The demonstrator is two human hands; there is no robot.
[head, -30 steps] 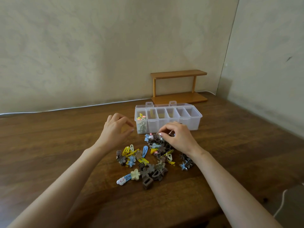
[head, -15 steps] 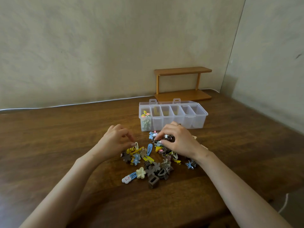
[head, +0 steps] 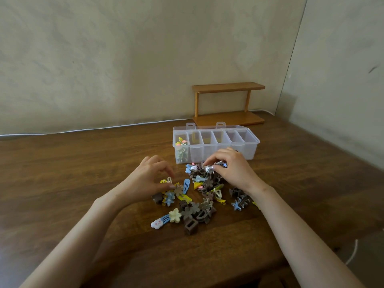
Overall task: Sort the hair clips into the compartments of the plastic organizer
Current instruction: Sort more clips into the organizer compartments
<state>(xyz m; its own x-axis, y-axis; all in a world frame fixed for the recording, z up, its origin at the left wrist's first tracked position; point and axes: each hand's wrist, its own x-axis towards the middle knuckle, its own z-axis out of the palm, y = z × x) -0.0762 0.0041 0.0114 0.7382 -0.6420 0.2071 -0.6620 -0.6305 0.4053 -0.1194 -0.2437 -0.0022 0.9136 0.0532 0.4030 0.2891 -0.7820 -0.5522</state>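
Dark wooden tabletop point(head: 62, 183) carries a clear plastic six-compartment organizer point(head: 216, 145) at back; only its leftmost compartment holds clips, the other five look empty. Loose pile of mixed brown, blue and yellow hair clips point(head: 199, 196) sits just in front, mostly unsorted. Left hand point(head: 145, 179) pinches at a pale clip; right hand point(head: 230, 169) fingers closed on a small silvery clip point(head: 206, 167) at the pile's far edge. Task early.

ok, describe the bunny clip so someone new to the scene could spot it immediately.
Start at the clear plastic organizer on the wooden table, then come toward the camera across the pile of hair clips to its near-left edge. The bunny clip lies there beside a cream flower clip. It alone has a white bunny-shaped end on a flat light-blue bar.
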